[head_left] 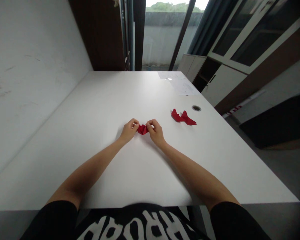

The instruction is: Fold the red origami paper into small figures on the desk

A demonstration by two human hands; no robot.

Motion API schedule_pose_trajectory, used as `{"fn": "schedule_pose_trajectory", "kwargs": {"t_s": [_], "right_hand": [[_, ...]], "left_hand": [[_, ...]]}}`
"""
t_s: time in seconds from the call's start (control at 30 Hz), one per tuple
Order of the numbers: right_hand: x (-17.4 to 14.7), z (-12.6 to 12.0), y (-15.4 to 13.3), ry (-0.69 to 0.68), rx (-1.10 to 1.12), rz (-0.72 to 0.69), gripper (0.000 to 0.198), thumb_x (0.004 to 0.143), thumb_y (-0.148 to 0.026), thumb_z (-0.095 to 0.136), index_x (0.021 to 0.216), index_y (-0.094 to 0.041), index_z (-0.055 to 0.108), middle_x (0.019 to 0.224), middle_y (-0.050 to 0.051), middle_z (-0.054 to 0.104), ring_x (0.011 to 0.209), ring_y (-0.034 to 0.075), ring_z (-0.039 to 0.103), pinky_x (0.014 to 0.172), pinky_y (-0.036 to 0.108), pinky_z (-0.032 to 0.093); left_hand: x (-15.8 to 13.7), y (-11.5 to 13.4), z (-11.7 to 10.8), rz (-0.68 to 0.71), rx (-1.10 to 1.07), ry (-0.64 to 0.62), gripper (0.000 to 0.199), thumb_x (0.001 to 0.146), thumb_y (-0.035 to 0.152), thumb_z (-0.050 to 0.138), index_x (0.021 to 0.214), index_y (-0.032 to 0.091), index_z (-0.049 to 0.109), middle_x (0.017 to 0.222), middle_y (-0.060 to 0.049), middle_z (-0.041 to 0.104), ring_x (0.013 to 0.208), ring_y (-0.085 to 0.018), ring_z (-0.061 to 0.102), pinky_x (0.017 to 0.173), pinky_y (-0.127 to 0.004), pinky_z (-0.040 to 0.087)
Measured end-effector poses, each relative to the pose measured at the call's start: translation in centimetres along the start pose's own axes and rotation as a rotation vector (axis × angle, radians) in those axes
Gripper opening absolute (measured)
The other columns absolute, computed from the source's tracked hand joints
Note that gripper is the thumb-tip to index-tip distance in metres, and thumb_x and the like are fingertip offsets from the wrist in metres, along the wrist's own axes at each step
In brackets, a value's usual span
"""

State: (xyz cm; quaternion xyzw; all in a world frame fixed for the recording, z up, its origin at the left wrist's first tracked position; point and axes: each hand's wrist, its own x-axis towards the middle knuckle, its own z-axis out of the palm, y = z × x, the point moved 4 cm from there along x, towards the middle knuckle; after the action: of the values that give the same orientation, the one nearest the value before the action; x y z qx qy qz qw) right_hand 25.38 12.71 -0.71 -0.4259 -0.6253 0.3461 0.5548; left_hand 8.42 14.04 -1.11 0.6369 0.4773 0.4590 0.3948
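Between my two hands, just above or on the white table (110, 180), is a small folded piece of red paper (142, 130). My left hand (129, 130) pinches its left end between thumb and fingers. At its right end, my right hand (155, 131) pinches it the same way. The paper's middle shows creases and comes to a point toward me. Its two ends are hidden by my fingers. Farther right on the table lie red folded-paper pieces (185, 118) with pointed tips, touching or joined; I cannot tell which.
Paper sheets (182, 86) lie at the table's far right. A round cable hole (196, 108) is set near the right edge. A white wall (35, 76) borders the left side. Cabinets (225, 80) stand beyond the table on the right, and a glass door (165, 40) is behind it.
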Motion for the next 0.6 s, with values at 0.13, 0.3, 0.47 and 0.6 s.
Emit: {"fn": "schedule_pose_trajectory", "kwargs": {"t_s": [0.13, 0.3, 0.47, 0.6], "right_hand": [[-0.1, 0.2, 0.0, -0.006, -0.006, 0.011, 0.024, 0.096, -0.043, 0.056, 0.086, -0.021, 0.057, 0.082, 0.001, 0.056, 0.074, 0.015, 0.055, 0.062, 0.027, 0.05], [-0.2, 0.4, -0.2, -0.094, -0.092, -0.021, 0.022, 0.097, -0.041, 0.054, 0.089, -0.021, 0.06, 0.088, 0.003, 0.06, 0.079, 0.016, 0.058, 0.065, 0.029, 0.052], [-0.1, 0.1, -0.7, -0.282, -0.086, -0.143, 0.024, 0.093, -0.028, 0.055, 0.116, -0.023, 0.06, 0.112, 0.007, 0.065, 0.101, 0.02, 0.063, 0.081, 0.034, 0.055], [-0.2, 0.0, -0.5, -0.313, -0.171, -0.224, 0.04, 0.085, -0.02, 0.058, 0.124, -0.023, 0.055, 0.118, 0.008, 0.065, 0.1, 0.021, 0.063, 0.08, 0.034, 0.055]], "left_hand": [[-0.2, -0.6, 0.5, -0.08, -0.052, -0.032, 0.011, 0.094, 0.03, 0.047, 0.088, 0.021, 0.051, 0.078, 0.002, 0.062, 0.062, -0.011, 0.06, 0.057, -0.022, 0.05], [-0.9, 0.0, 0.8, -0.049, 0.064, -0.039, 0.012, 0.098, 0.03, 0.043, 0.089, 0.023, 0.046, 0.07, 0.005, 0.056, 0.055, -0.01, 0.056, 0.052, -0.02, 0.044], [-0.4, -0.6, 0.4, -0.118, -0.052, -0.018, 0.012, 0.099, 0.032, 0.041, 0.091, 0.023, 0.043, 0.065, 0.005, 0.059, 0.052, -0.011, 0.06, 0.05, -0.02, 0.045], [0.0, -1.4, 0.6, -0.219, -0.2, 0.019, 0.011, 0.098, 0.032, 0.043, 0.093, 0.022, 0.043, 0.066, 0.005, 0.06, 0.053, -0.011, 0.062, 0.05, -0.02, 0.048]]}}
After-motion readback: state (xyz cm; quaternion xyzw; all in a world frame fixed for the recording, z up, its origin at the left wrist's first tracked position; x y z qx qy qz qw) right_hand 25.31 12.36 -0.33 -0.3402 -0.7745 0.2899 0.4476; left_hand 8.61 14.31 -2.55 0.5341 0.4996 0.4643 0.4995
